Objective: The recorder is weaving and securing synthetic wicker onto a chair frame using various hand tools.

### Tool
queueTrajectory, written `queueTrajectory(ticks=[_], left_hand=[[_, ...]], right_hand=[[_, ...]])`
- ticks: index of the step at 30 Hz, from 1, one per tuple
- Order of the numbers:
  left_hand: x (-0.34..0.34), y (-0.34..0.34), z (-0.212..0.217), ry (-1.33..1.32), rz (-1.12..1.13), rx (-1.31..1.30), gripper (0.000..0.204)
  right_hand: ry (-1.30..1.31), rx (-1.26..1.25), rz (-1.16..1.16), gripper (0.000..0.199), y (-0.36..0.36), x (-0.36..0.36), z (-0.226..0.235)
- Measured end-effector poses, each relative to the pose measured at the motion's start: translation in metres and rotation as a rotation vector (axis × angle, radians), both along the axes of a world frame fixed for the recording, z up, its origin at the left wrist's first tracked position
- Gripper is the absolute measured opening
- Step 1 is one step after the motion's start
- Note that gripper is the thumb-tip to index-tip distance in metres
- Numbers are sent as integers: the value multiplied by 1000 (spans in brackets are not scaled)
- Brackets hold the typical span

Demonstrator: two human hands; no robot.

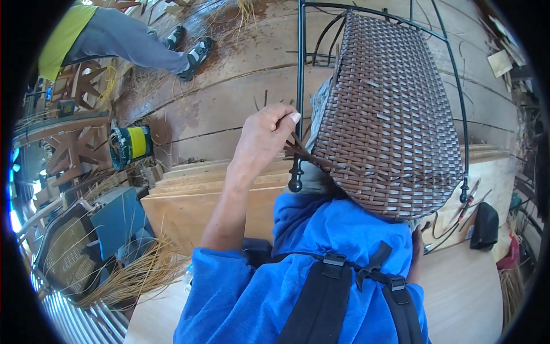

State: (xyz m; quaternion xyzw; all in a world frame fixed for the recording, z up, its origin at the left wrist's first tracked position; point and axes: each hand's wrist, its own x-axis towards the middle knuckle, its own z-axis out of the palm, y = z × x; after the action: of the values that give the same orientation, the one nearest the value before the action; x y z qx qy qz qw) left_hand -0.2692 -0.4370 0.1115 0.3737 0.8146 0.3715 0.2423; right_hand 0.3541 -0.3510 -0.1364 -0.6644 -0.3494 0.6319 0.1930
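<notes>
A woven panel [395, 109] of dark brown flat strands lies across my lap, attached to a black metal frame [301, 74] with round knob ends. My left hand [264, 135] is at the panel's left edge, beside the frame's upright bar. Its fingers are closed in a pinch on brown weaving strands [301, 150], which run from the hand to the panel's lower left edge. Of my right arm [417, 255], only a strip shows near the panel's lower right corner. The right hand is hidden under or behind the panel.
Stacked wooden boards [223, 195] are in front of me. On the right lie a red-handled tool [467, 203] and a black pouch [484, 226]. Loose strands [140, 266] and a green-yellow container [132, 144] are on the left. Another person's legs [132, 43] show at the upper left.
</notes>
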Motion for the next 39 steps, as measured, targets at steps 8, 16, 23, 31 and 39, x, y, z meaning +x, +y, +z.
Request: queueTrajectory(ticks=[8,16,23,31,39], left_hand=[[-23,98,-28,372,-229,217,27],[-32,137,-42,125,-423,63,35],[-58,125,-49,265,-618,249,36],[-64,119,-66,454,-540,321,40],[-58,121,-70,601,-480,234,34]], right_hand=[[-41,142,-461,34,9,-118,172],[-74,566,312,39,74,-225,363],[-258,295,1045,25,88,-318,335],[-251,707,1498,32,97,-394,339],[-387,851,1917,33,106,-424,329]])
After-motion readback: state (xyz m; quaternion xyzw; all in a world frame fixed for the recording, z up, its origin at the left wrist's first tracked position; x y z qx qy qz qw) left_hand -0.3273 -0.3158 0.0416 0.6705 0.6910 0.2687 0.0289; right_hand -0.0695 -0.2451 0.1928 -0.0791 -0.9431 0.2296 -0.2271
